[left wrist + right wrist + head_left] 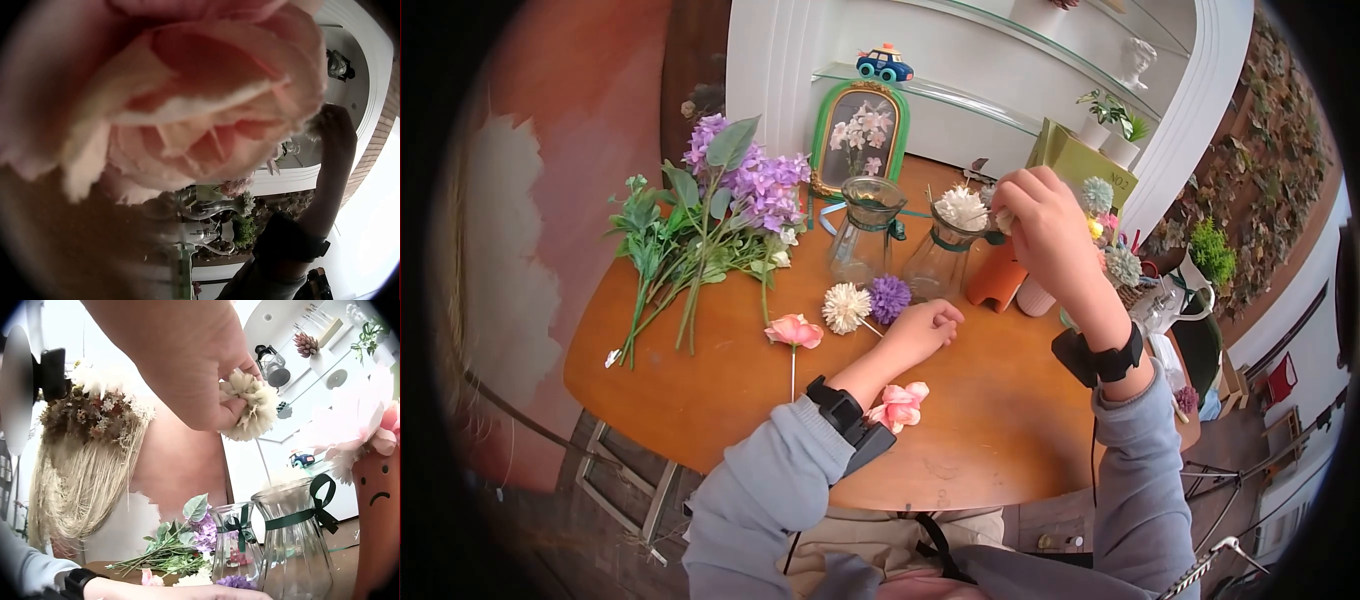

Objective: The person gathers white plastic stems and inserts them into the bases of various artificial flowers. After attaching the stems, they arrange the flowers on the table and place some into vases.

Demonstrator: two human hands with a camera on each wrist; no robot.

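Observation:
My right hand point(1040, 215) pinches a cream pompom flower point(259, 415) by its head, raised beside the right glass vase point(935, 265). A white flower point(962, 208) sits in that vase's mouth, and a dark green ribbon point(290, 519) is tied round its neck. Just left stands a second ribboned glass vase point(860, 235). Low over the table, my left hand point(922, 332) holds nothing, its fingers loosely bent. Near it lie a purple pompom flower point(890, 299) and another cream pompom flower point(846, 308). A pink flower point(900, 405) lies beside the left wrist, filling much of the left wrist view.
Purple flowers point(765, 190) with leafy stems lie at the table's left, and a pink rose point(793, 330) nearer the middle. Behind stands a green-framed picture point(860, 135). An orange vase point(997, 280) with a drawn face and a white pitcher point(1190, 295) are at the right.

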